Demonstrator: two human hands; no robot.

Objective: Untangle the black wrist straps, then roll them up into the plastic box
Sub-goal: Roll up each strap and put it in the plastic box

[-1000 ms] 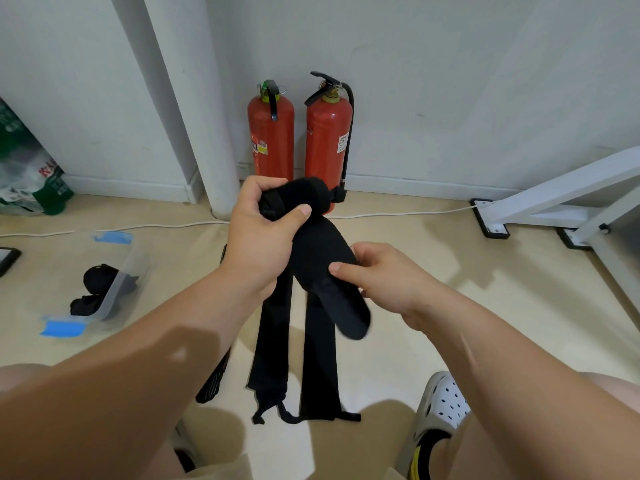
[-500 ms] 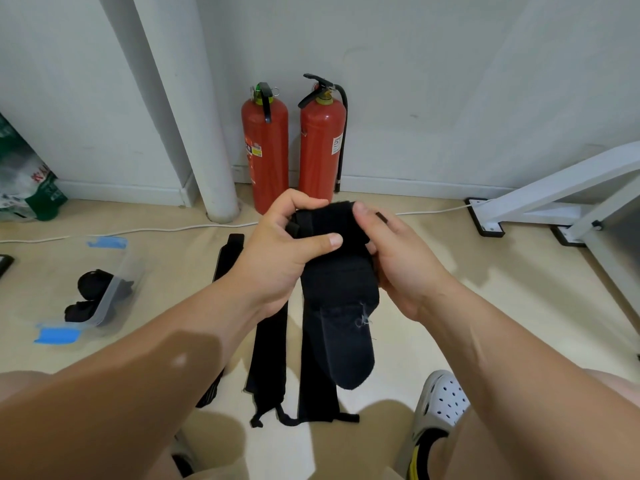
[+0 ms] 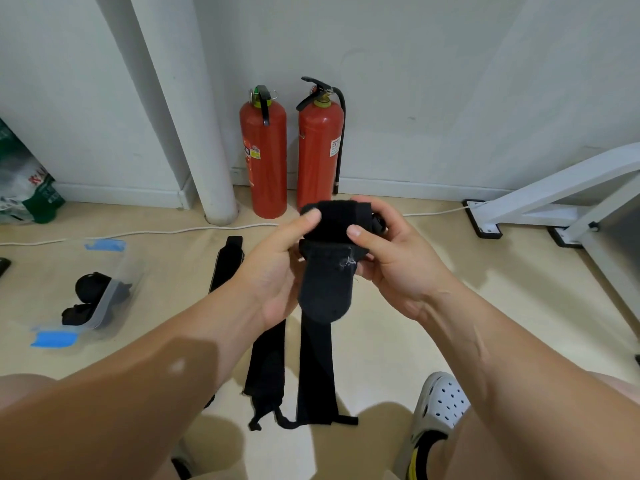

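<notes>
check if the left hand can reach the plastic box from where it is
Probably yes: the plastic box lies on the floor to that side, nothing tall between, but the left hand is gripping the strap.

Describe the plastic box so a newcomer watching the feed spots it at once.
From the white pillar at the wall, look left and nearer the person along the floor: the plastic box sits there. It is the only clear container, with blue tape at two ends and rolled black straps inside.

Matt black cloth wrist strap (image 3: 327, 282)
</notes>
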